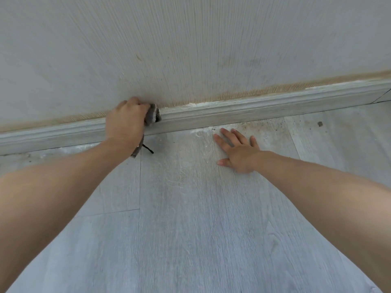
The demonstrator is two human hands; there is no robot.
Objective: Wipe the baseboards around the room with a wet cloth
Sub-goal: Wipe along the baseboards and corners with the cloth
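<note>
Gripping the grey cloth [152, 116], the left hand [127, 123] presses it onto the baseboard [243, 111], whose long axis runs rightward, unwiped. The right hand [239, 151] rests flat, fingers spread, on the floor [190, 229].

Grey textured wall [190, 39] — pale wood-look plank floor [179, 229], dusty nr wall.

Grey cloth [152, 116] bunched against grey wood-grain baseboard [232, 113].

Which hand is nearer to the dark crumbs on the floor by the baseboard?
Right. The right hand lies flat on the floor just left of the crumbs; the left hand grips the cloth at the baseboard, farther left.
</note>
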